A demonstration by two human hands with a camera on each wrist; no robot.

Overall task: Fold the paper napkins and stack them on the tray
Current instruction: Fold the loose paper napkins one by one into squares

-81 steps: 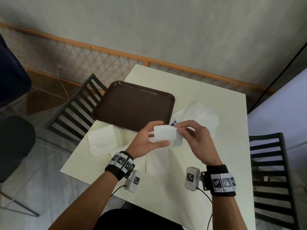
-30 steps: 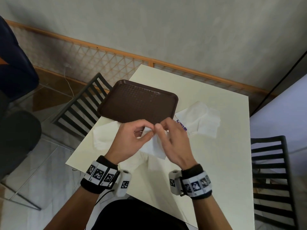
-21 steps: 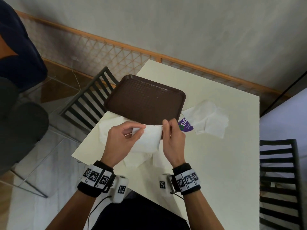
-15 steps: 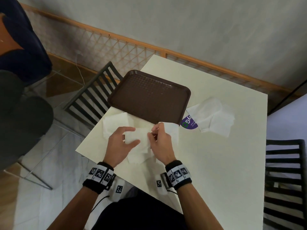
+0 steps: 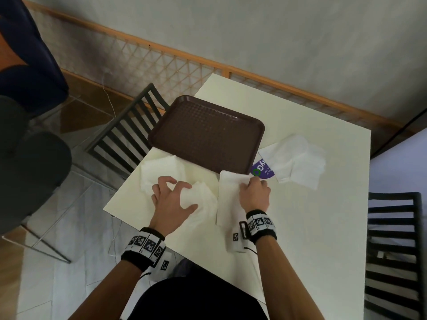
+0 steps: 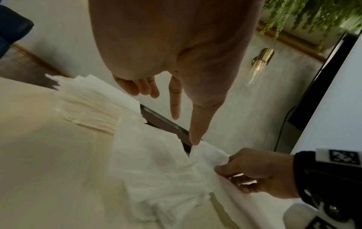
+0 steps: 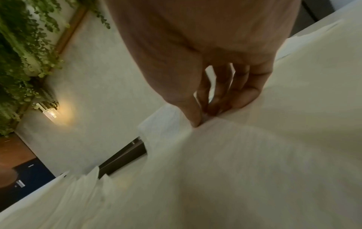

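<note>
The brown tray [image 5: 205, 135] lies bare at the table's far left. My left hand [image 5: 184, 195] arches over a rumpled white napkin [image 5: 204, 200] on the table, the thumb tip touching its edge, fingers [image 6: 175, 106] straight and apart. Just to its right my right hand [image 5: 250, 181] pinches a long flat napkin [image 5: 227, 199] near its far end, thumb against fingers [image 7: 195, 119]. That napkin's far edge touches the tray's near rim. The pinch also shows in the left wrist view, right hand [image 6: 254, 173] on napkin [image 6: 209, 155].
A stack of white napkins [image 5: 161, 172] lies left of my left hand, near the table's left edge. More loose napkins [image 5: 298, 160] and a purple wrapper [image 5: 263, 170] lie right of the tray. Dark slatted chairs [image 5: 129, 132] stand at both table sides.
The hands held one napkin together in the air, then came down to the table and parted. The left hand now rests on a rumpled napkin; the right pinches the long one.
</note>
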